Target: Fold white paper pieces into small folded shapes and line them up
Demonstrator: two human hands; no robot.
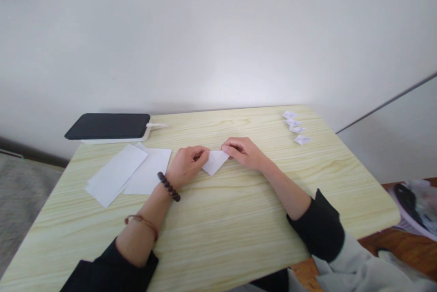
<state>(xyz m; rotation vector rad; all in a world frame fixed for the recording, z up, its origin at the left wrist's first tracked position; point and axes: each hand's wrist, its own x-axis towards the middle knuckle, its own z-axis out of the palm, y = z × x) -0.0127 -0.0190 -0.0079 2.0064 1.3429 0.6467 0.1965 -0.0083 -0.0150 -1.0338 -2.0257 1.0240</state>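
A small white folded paper [215, 163] lies between my hands over the middle of the table, its point toward me. My left hand [187, 164] pinches its left corner between thumb and fingers. At the opposite corner, my right hand [245, 153] grips the paper the same way, fingers curled. My fingers cover both corners. Left of my left hand, loose white paper sheets [118, 173] overlap on the table. Several small folded paper pieces [293, 124] sit in a row at the back right.
A black phone [111, 126] rests on a white block at the back left, a white cable [157, 125] at its right end. The wooden-patterned table [232, 224] meets a white wall [218, 37]. A basket [406, 219] with bags stands beyond the right edge.
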